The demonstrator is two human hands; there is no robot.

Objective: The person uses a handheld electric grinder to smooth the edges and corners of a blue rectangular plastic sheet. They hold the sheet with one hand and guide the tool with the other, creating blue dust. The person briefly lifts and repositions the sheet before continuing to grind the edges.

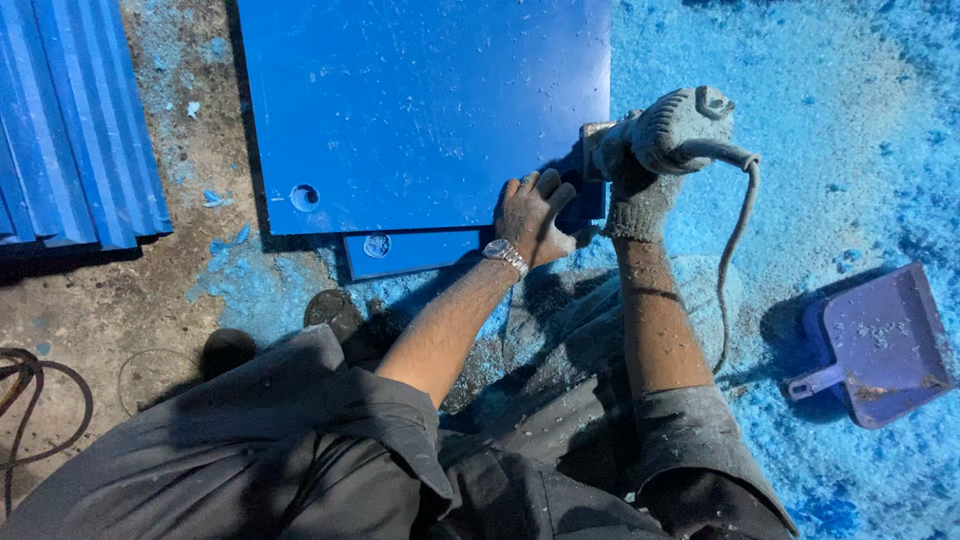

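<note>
Left hand (533, 213) – fingers spread flat on the large blue plastic sheet (420, 110). Gloved right hand (640, 195) grips a grey corded power grinder (670, 130) at the sheet's right edge.

The power tool (668, 128) hides its own cutting end, and the top edge crops the blue panel (420, 110).

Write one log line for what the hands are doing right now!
left hand: flat on blue panel | right hand: gloved, grips power tool at panel edge | dustpan: on floor
</note>
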